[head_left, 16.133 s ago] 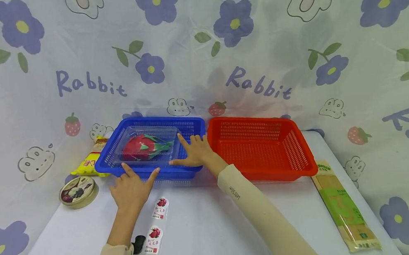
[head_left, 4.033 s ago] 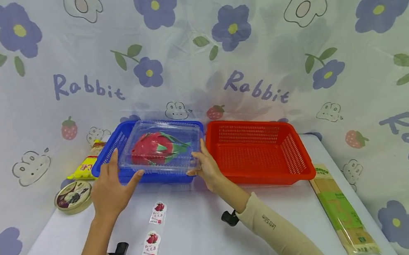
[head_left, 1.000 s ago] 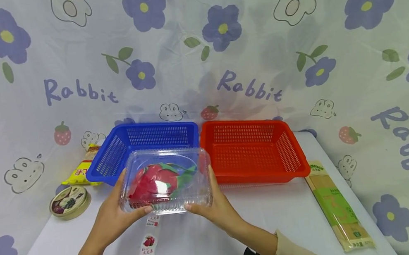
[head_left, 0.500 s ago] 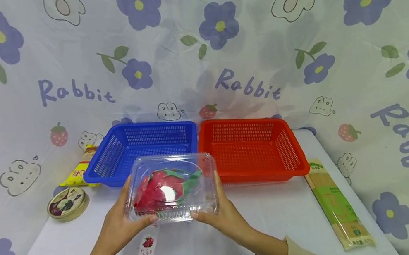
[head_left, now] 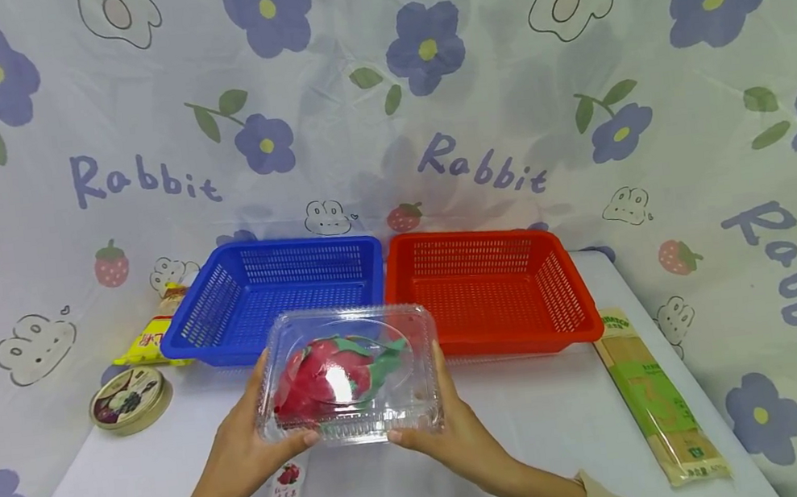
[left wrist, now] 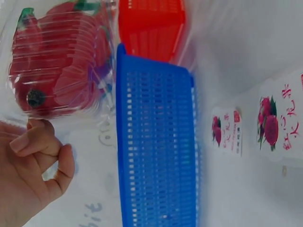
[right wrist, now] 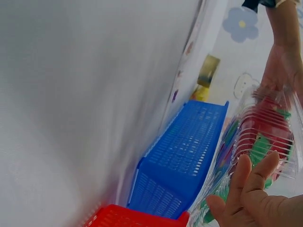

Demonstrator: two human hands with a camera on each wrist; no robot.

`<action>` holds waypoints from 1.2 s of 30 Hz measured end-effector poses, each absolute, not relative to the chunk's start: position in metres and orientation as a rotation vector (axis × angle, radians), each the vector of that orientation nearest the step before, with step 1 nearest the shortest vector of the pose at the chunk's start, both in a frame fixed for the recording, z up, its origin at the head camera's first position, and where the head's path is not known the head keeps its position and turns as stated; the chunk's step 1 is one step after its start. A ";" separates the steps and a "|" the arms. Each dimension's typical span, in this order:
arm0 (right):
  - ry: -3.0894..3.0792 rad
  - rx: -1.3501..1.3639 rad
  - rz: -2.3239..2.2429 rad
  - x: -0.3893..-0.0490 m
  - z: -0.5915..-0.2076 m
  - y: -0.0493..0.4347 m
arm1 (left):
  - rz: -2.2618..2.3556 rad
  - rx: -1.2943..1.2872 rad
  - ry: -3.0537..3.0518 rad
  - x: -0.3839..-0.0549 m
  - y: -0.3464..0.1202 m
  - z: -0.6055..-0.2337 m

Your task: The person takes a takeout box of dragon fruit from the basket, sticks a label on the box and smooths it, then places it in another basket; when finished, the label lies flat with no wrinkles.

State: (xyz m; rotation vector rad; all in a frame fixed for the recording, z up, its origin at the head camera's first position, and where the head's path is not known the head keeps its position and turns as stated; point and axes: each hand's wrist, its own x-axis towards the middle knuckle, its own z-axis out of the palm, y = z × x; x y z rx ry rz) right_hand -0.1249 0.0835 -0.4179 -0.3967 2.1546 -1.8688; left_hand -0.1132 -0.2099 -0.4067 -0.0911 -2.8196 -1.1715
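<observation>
Between my two hands, a clear plastic clamshell box (head_left: 410, 361) is held up in front of the baskets, its lid closed. Inside lies a red dragon fruit (head_left: 328, 377) with green scales. My left hand (head_left: 244, 447) grips the box's left side, thumb along the front edge. My right hand (head_left: 464, 428) grips the right side the same way. In the left wrist view some fingers (left wrist: 40, 146) curl below the box. The right wrist view has right-hand fingers (right wrist: 246, 182) against the ribbed wall. A strip of dragon fruit stickers (head_left: 282, 495) lies on the table, partly hidden.
Behind the box stand a blue basket (head_left: 191, 353) and a red basket (head_left: 503, 343), side by side. A round tin (head_left: 130, 400) and a yellow snack bag (head_left: 153, 339) are at left. A green-and-tan noodle pack (head_left: 662, 399) lies near the right edge.
The box with the dragon fruit was in the blue basket. Both hands lifted it out and brought it nearer; in the last second it shifted slightly right and down in view.
</observation>
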 end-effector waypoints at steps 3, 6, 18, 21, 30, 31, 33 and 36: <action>2.183 -0.380 -1.844 -0.123 -0.417 0.087 | -1.176 -0.077 -2.840 -0.112 -0.205 -0.407; 2.186 -0.367 -1.835 -0.121 -0.419 0.091 | -1.176 -0.062 -2.866 -0.111 -0.202 -0.408; 2.178 -0.348 -1.826 -0.115 -0.426 0.101 | -1.149 -0.075 -2.879 -0.109 -0.192 -0.418; 2.216 -0.361 -1.810 -0.115 -0.427 0.104 | -1.138 -0.102 -2.866 -0.109 -0.190 -0.419; 2.229 -0.342 -1.800 -0.113 -0.429 0.108 | -1.129 -0.146 -2.854 -0.109 -0.188 -0.422; 2.224 -0.339 -1.804 -0.112 -0.430 0.108 | -1.131 -0.149 -2.853 -0.109 -0.188 -0.424; 2.220 -0.339 -1.807 -0.111 -0.431 0.109 | -1.132 -0.162 -2.843 -0.109 -0.187 -0.426; 2.242 -0.343 -1.805 -0.110 -0.433 0.110 | -1.135 -0.201 -2.817 -0.108 -0.186 -0.430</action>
